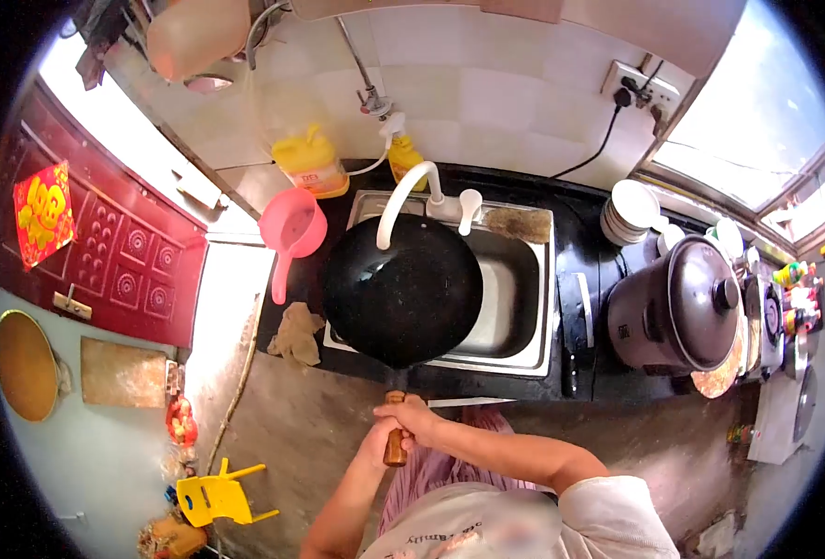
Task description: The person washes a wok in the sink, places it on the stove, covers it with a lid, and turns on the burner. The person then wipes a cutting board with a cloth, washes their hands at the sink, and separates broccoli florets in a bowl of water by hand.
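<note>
A black wok (403, 293) lies over the left part of the steel sink (510, 312), its wooden handle (395, 449) pointing toward my body. My right hand (414, 418) is wrapped round the handle's upper part, near the pan. Just below it, my left hand (378, 442) closes on the same handle from the left side. The white faucet (408, 191) arches over the wok's far rim; I cannot make out whether water runs from it. The right side of the basin shows beside the wok.
Left of the sink are a pink dipper (293, 224), a crumpled cloth (296, 334) and a yellow jug (309, 163). To the right lie a knife (569, 373), stacked bowls (629, 212) and a large dark lidded pot (678, 307). A yellow chair (215, 498) stands on the floor.
</note>
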